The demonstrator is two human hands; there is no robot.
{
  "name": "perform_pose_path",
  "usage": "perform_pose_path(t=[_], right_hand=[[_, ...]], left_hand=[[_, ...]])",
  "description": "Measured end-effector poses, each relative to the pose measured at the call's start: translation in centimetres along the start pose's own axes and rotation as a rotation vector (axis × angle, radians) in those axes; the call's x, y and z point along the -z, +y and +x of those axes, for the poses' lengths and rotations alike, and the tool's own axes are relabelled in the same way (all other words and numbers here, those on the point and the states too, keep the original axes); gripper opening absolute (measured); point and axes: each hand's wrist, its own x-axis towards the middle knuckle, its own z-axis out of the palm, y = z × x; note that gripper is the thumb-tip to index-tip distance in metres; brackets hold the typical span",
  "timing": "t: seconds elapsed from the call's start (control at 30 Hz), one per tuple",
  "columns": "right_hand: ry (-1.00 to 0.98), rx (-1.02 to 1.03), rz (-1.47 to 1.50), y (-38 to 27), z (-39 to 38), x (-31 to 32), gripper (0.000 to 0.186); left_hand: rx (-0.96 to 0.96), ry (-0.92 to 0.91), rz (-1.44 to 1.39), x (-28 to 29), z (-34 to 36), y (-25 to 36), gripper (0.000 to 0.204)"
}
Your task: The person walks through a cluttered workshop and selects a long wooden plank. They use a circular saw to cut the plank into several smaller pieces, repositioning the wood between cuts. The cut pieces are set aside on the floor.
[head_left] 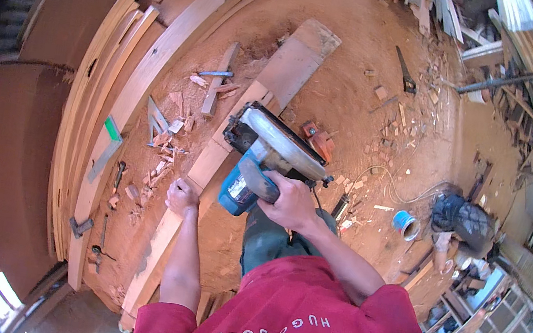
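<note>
On my feed, the left hand (pixel 183 198) has its fingers curled in against the long plank (pixel 211 160); I can't tell whether they grip it. Rightward, I see the circular saw (pixel 283 143) lying across that plank, the right hand (pixel 292 203) wrapped around its handle.

The circular saw (pixel 259 153) is blue and grey, the plank (pixel 208 167) tan.

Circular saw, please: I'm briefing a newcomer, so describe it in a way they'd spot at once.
From the red shirt at the bottom, follow the right forearm up to the right hand. It grips the circular saw. Its blue body and pale guard set it apart from the orange tool on the ground just right of it and the dark handsaw farther off.
</note>
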Motion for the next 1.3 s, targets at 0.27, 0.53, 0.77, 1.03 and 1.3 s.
perform_pose_path(t=[0.27,0.53,0.77,1.03,1.3], right_hand=[[-0.087,0.011,-0.015,1.1,1.0,-0.2,0.047],[-0.115,0.003,0.005,0.5,0.7,0.0,0.040],[-0.106,0.030,0.019,0.6,1.5,-0.5,0.044],[-0.117,0.021,0.000,-0.2,2.4,-0.5,0.043],[-0.124,0.025,-0.002,-0.5,4.1,-1.7,0.046]], left_hand=[[-0.025,0.043,-0.048,-0.4,0.1,-0.6,0.039],[-0.021,0.001,-0.078,0.2,0.2,-0.4,0.038],[-0.018,-0.015,-0.056,0.8,-0.2,0.0,0.037],[-0.049,0.029,-0.060,0.3,-0.3,-0.3,0.035],[-0.062,-0.037,-0.069,0.5,0.0,-0.3,0.038]])
